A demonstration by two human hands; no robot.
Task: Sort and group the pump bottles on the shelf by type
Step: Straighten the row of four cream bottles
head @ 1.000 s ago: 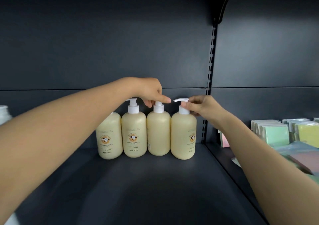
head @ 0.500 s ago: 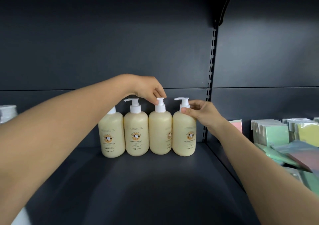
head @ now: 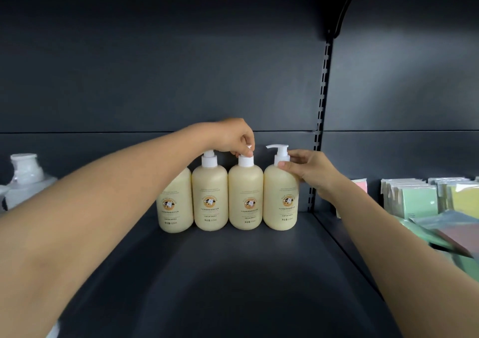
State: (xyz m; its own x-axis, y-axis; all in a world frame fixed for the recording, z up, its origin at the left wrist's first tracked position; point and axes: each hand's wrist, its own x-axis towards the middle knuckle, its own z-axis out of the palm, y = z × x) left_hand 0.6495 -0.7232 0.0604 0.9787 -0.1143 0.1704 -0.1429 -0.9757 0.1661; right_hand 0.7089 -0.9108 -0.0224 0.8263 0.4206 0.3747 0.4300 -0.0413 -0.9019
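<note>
Four cream bottles (head: 245,195) stand touching in a row at the shelf (head: 233,273) back. The left hand (head: 230,138) pinches the third bottle's pump; the right hand (head: 308,171) pinches the fourth's collar (head: 281,159). Twisting a top-held bottle could tip it into its neighbours. One white container (head: 26,179) stands far left.

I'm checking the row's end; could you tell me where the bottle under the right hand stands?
In the head view, that cream pump bottle stands rightmost of four, touching its neighbour, beside the slotted upright, the right hand at its neck.
</note>
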